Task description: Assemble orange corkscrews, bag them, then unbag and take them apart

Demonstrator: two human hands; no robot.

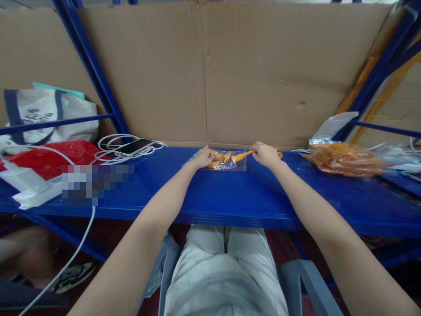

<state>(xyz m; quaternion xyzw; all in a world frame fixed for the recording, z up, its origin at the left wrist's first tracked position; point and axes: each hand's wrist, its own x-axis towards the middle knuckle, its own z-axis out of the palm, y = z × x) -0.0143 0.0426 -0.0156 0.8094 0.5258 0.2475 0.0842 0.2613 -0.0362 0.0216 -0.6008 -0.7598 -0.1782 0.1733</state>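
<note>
Gripping an orange part (241, 156), the right hand (265, 154) is closed just beside a clear bag (226, 166). The left hand (202, 159) touches the bag's left side; its finger closure cannot be determined. The bag lies on the worktop (230, 193), near the cardboard (250, 79), with shorter orange parts (227, 156) in or on it.

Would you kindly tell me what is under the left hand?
A clear bag extends beneath the left hand, with orange pieces right beside it; whatever the hand itself covers cannot be seen.
</note>
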